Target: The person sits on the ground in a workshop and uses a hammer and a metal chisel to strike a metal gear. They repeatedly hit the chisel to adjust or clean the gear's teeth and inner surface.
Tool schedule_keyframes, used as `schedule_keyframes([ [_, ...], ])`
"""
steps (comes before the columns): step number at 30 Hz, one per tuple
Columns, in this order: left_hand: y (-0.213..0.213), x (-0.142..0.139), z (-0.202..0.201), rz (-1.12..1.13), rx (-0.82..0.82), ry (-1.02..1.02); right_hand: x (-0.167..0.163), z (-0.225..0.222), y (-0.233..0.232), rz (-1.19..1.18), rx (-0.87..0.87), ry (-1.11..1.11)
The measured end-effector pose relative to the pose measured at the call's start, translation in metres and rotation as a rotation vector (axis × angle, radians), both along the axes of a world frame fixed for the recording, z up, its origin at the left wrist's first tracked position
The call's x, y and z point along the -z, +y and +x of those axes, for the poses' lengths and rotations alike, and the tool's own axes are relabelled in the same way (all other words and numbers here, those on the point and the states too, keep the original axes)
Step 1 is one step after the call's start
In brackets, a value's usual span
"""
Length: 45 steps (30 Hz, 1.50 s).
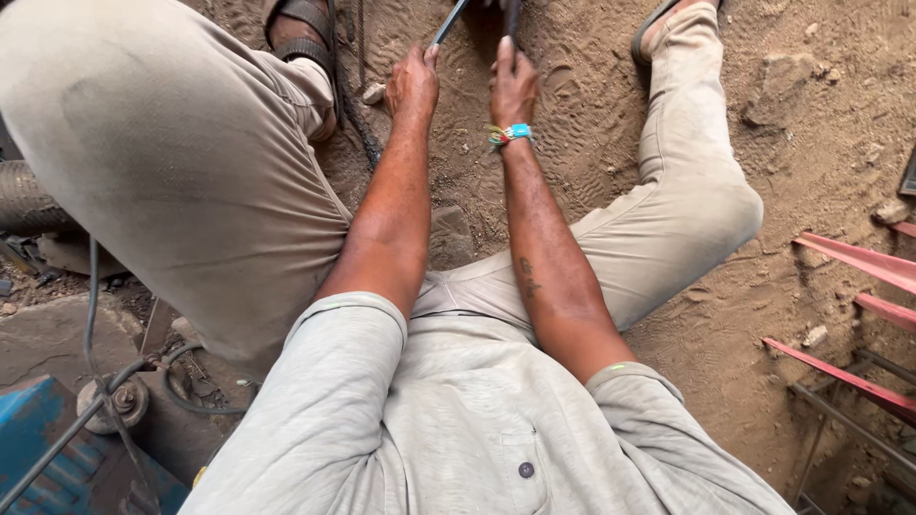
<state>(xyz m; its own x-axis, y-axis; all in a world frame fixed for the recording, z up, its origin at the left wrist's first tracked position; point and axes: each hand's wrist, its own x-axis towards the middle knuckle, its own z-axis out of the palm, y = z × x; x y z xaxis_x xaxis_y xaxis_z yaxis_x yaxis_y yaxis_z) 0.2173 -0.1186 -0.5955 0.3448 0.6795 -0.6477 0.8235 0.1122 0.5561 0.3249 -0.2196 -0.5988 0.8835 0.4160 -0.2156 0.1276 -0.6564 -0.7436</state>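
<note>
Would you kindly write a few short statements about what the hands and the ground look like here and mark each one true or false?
1. The left hand grips a thin dark metal rod. True.
2. The right hand is wearing a thick work glove. False: it is bare, with a bright woven wristband at the wrist.
3. The ground under the hands is sandy dirt. True.
4. Red metal bars lie on the left side of the view. False: they lie on the right side.
5. The right hand rests flat on the knee. False: it is closed around a dark tool handle over the dirt.
</note>
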Motion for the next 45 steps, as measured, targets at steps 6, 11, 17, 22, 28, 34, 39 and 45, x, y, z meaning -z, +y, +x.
schedule_keyframes([
  [6, 0.0, 0.005, 0.002, -0.04, -0.042, 0.006, -0.024, 0.007, 0.008, 0.434, 0.021, 0.049],
  [11, -0.002, 0.009, 0.001, 0.006, -0.032, -0.008, -0.018, 0.004, 0.008, 0.557, 0.014, 0.041],
  [17, -0.002, 0.004, 0.003, -0.087, -0.042, -0.003, 0.006, -0.008, -0.004, 0.034, 0.053, 0.099],
  [22, -0.002, -0.002, 0.005, -0.089, -0.054, 0.02, 0.009, -0.008, -0.014, 0.041, 0.191, 0.263],
  [28, -0.004, 0.002, 0.002, -0.039, -0.034, -0.01, -0.01, 0.01, -0.003, 0.284, 0.266, 0.269],
  [34, -0.006, 0.006, 0.001, -0.057, -0.025, -0.035, -0.017, 0.015, 0.007, 0.651, 0.132, 0.051],
  [39, -0.006, 0.002, 0.002, -0.103, -0.009, -0.019, 0.002, -0.011, 0.001, 0.324, 0.067, 0.091],
  [45, -0.007, -0.002, 0.004, -0.111, 0.014, 0.014, 0.012, -0.018, -0.013, 0.004, 0.224, 0.368],
])
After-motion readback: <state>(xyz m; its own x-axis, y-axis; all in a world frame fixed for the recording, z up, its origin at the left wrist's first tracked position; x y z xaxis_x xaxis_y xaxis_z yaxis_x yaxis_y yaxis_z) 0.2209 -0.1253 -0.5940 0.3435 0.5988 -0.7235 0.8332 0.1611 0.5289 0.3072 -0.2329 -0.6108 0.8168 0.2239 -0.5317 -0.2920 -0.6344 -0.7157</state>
